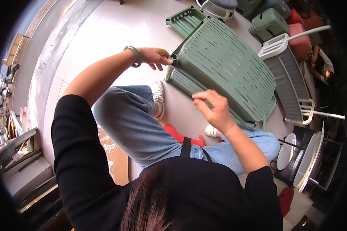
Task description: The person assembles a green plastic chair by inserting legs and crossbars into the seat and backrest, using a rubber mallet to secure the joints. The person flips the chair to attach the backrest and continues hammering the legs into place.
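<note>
A green plastic storage rack with slatted panels [227, 63] lies on the floor in front of me, between and beyond my legs. My left hand [155, 56], with a green bangle on its wrist, reaches to the rack's far-left corner. Its fingertips touch the rack beside a round socket [173, 57], the other fingers hanging loose and apart. Over the rack's near edge is my right hand [215, 107], its fingers curled in and the thumb against them. Whatever it may hold is hidden. A smaller green slatted tray [187, 21] lies against the rack's far end.
Under me is part of a red plastic seat [181, 135]. A grey folding chair [289, 82] stands to the right, with green containers [272, 23] beyond it. A round stool [219, 9] is at the far side. Cardboard [117, 158] lies by my left leg. Another person's arm [324, 61] shows far right.
</note>
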### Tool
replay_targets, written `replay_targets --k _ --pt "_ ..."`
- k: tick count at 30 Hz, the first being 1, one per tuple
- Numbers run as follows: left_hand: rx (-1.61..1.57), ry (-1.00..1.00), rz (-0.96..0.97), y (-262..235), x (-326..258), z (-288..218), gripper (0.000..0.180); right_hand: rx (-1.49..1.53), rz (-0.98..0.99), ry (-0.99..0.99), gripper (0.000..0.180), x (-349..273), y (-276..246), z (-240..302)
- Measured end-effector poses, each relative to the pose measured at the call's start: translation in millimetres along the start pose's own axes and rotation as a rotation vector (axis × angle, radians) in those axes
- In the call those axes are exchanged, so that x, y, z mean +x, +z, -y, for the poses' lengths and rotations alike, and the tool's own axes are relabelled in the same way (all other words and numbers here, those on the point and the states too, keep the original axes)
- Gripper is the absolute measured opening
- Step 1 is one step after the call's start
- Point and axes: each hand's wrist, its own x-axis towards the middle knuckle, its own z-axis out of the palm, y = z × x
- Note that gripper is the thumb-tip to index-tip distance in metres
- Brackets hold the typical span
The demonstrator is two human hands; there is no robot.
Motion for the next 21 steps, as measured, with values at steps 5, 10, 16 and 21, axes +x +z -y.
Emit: replay_targets --k 5,10,16,21 --pt "-0.307 0.031 -0.073 37 2 13 0.062 0.663 -0.173 1.017 0.039 -130 17 -55" --pt "-0.334 -0.065 -0.203 43 16 2 0.047 0.869 -1.116 1.107 0.050 -183 -23 -105" --pt "-0.613 -0.137 -0.242 33 16 6 0.021 0.569 -1.104 0.866 0.043 -165 -25 -145" --pt "-0.881 -0.082 -0.373 11 22 44 0.009 0.609 -1.020 0.754 0.043 -140 -9 -141"
